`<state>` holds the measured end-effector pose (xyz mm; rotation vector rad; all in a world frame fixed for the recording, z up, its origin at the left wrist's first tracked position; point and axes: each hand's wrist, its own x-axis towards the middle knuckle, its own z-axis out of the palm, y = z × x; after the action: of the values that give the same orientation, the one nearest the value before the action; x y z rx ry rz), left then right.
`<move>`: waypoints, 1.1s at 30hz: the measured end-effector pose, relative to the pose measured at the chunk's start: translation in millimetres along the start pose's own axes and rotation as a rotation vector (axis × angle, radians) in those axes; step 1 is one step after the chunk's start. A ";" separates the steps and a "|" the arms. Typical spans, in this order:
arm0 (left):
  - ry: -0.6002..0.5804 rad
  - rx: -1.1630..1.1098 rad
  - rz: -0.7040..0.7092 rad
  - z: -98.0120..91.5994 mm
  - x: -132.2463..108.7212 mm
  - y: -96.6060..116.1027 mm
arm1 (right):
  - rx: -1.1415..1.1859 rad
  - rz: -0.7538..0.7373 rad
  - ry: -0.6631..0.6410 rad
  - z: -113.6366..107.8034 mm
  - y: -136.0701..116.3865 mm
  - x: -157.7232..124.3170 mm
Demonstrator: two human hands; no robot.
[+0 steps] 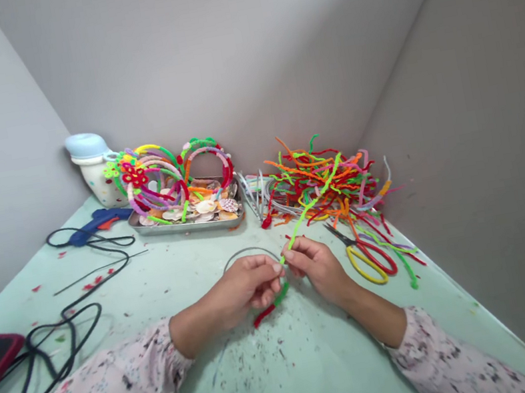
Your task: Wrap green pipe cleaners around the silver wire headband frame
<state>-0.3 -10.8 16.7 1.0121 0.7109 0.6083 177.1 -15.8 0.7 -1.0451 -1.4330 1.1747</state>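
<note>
Two closed pinches are working above the surface [323, 368]: the left hand [255, 280] is apparently bracing the thin hoop [247, 249], and the lime strand [301, 218] is slanting up from the right hand [320, 269]. Keeping it taut is likely seating turns snugly.

The tray [181, 228] is positioned at the rear of the bench [334, 373]. Shells [204, 207] are contained in it; headbands [134, 176] are rested above them. The cup [104, 180] is set left of the tray, with the glue gun [95, 225] before it. The pipe-cleaner pile [320, 179] is located right of the tray; the scissors [379, 258] are placed before it, right of the held pipe cleaner [303, 218].
</note>
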 end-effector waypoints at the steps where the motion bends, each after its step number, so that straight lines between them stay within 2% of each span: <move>1: 0.038 0.098 0.039 0.6 -0.1 -0.6 | -0.010 0.003 0.003 -0.2 0.4 0.3; 7: 0.253 0.744 0.306 3.1 -0.4 -3.8 | 0.011 0.068 0.007 -0.5 5.6 0.9; 10: 0.338 1.026 0.373 3.0 -1.1 -3.5 | 0.058 0.118 0.001 -0.6 9.6 1.0; 14: 0.396 1.226 0.437 2.2 -3.2 -3.1 | 0.136 0.164 -0.001 -0.1 12.7 2.0; 17: 0.428 1.247 0.462 2.4 -5.1 -3.3 | 0.173 0.193 0.006 0.9 12.2 2.2; 20: 0.434 1.091 0.432 3.5 -5.3 -2.4 | 0.166 0.174 0.020 0.9 10.7 1.7; 22: 0.364 0.869 0.379 3.6 -4.1 -1.1 | 0.130 0.131 0.025 0.2 9.5 1.2; 25: 0.206 0.443 0.216 1.2 -0.7 1.0 | 0.091 0.064 0.030 -0.6 6.8 0.6; 28: 0.115 0.050 0.000 -2.9 2.6 1.9 | 0.059 0.022 0.039 0.1 3.3 0.0; 30: 0.069 -0.138 -0.115 -5.0 3.7 2.1 | 0.029 0.007 0.050 0.9 1.6 -0.4; 33: 0.046 -0.284 -0.177 -6.5 3.7 2.7 | -0.020 -0.013 0.065 1.4 0.5 -0.6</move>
<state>-3.3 -3.6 16.0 0.6666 0.7228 0.5612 175.8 -16.5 0.0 -1.0765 -1.4016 1.1100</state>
